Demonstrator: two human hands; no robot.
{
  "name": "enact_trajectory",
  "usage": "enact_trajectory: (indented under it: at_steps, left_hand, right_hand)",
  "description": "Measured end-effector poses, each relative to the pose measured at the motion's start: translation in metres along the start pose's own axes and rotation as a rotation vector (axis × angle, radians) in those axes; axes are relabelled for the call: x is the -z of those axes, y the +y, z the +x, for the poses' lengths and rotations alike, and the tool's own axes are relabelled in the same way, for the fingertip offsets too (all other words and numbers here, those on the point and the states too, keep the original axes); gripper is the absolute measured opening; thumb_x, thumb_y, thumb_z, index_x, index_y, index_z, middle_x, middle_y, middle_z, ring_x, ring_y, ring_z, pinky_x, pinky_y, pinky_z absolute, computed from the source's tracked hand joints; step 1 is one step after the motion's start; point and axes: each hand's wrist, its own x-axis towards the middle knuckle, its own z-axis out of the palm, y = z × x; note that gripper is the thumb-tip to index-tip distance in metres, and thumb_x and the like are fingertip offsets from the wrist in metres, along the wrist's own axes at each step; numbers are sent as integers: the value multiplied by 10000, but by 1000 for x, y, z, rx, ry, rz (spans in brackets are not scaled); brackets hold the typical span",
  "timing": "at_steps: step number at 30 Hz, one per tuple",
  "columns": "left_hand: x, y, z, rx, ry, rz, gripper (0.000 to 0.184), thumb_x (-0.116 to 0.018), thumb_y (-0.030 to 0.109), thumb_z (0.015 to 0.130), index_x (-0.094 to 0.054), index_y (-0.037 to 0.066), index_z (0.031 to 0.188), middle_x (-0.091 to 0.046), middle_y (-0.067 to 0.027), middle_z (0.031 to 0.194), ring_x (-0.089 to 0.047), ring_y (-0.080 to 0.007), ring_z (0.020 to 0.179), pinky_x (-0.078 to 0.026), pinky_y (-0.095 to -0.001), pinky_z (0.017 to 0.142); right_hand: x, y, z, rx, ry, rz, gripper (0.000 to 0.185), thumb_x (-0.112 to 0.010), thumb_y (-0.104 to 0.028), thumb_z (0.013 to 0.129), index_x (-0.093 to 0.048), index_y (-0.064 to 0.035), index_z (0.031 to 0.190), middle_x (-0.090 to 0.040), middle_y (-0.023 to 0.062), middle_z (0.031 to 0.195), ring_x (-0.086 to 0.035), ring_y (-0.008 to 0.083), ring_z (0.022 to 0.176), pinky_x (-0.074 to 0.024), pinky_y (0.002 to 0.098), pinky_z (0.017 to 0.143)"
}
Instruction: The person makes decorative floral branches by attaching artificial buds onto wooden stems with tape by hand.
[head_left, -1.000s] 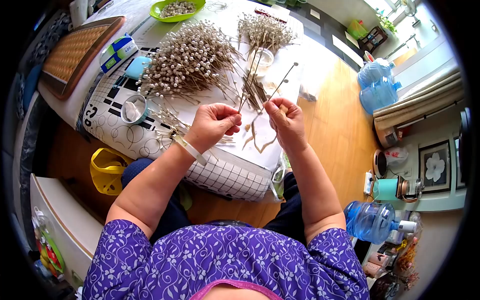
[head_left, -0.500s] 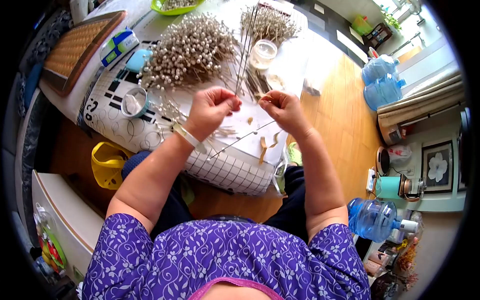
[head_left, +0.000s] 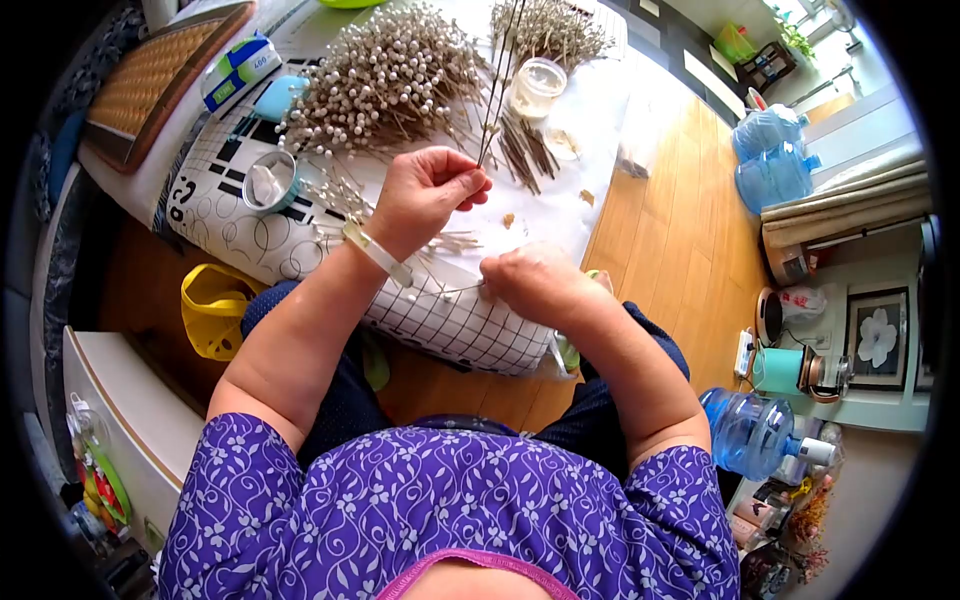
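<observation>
My left hand is closed, pinching a few thin dark stems that rise upright over the table. Lower down, my right hand is curled at the table's near edge. A thin stem with small white buds runs to its fingertips; the fingers are partly hidden. Beyond my left hand lies a big heap of white-budded dried stems. Cut brown stems and a clear jar are to its right. Loose budded sprigs lie left of my left wrist.
A cup with white contents, a blue item and a green-blue packet stand on the left. A second dried bunch is at the back. A yellow basket sits below the table's left side. Water bottles stand right.
My right hand has dropped from beside the left hand to the near edge, onto the budded stem, which now lies flatter. The brown strip there is out of sight. My left hand still pinches the stems.
</observation>
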Motion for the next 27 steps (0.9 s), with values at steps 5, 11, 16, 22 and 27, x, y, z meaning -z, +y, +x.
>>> enact_trajectory:
  at_steps: [5, 11, 16, 22, 27]
  left_hand:
    - [1, 4, 0, 54, -1, -76, 88, -609, 89, 800, -593, 5, 821, -633, -80, 751, -618, -127, 670, -492, -223, 569]
    - [-14, 3, -10, 175, -96, -96, 106, -579, 95, 822, -583, -5, 857, -634, -103, 774, -629, -156, 687, -518, -245, 593]
    - [-13, 7, -10, 213, -130, -99, 112, -577, 99, 824, -579, -4, 867, -635, -108, 778, -630, -155, 679, -520, -245, 577]
    - [-12, 4, -11, 212, -122, -92, 130, -577, 116, 826, -586, -12, 847, -641, -94, 757, -620, -123, 631, -500, -220, 543]
    - [-14, 2, -12, 190, -147, -66, 113, -578, 79, 820, -584, -24, 866, -634, -108, 756, -627, -153, 662, -522, -246, 584]
  right_hand:
    - [20, 17, -8, 141, 566, 1232, 35, -529, -32, 826, -557, -12, 817, -562, 26, 682, -551, 87, 611, -444, 203, 536]
    - [32, 37, 8, -74, 688, 1625, 75, -564, -113, 831, -547, -49, 797, -588, 33, 670, -325, -7, 419, -246, 143, 385]
    - [32, 41, 19, 17, 748, 1630, 58, -572, -109, 833, -544, -60, 844, -586, 47, 753, -531, 61, 575, -316, 132, 414]
    - [35, 43, 26, 46, 759, 1605, 71, -577, -114, 830, -543, -57, 854, -595, 41, 784, -571, 89, 637, -367, 159, 446]
    - [40, 43, 24, 42, 759, 1630, 48, -542, -69, 842, -545, -22, 849, -598, 36, 764, -563, 71, 636, -368, 165, 470]
